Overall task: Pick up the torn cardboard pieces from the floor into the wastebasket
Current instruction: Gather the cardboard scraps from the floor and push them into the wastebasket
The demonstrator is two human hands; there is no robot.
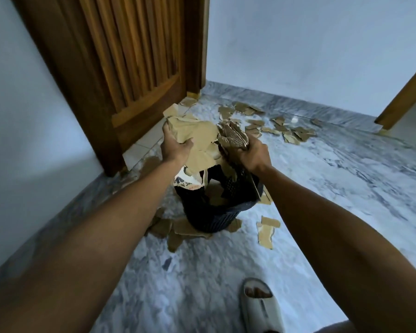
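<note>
our left hand (pixel 175 146) gripping a big cardboard sheet (pixel 197 140), right hand (pixel 251 153) clutching torn pieces (pixel 233 137), both above our black wastebasket (pixel 216 212)

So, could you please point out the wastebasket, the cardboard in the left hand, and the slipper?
wastebasket (pixel 216 218), head view, black perforated wall.
cardboard bundle (pixel 197 133), head view, flat brown face.
slipper (pixel 262 311), head view, white strap.

just below your left hand (pixel 175 147), a printed cardboard piece (pixel 186 182) in the wastebasket (pixel 216 212) reads "n 34"; the rest is torn off.
</note>
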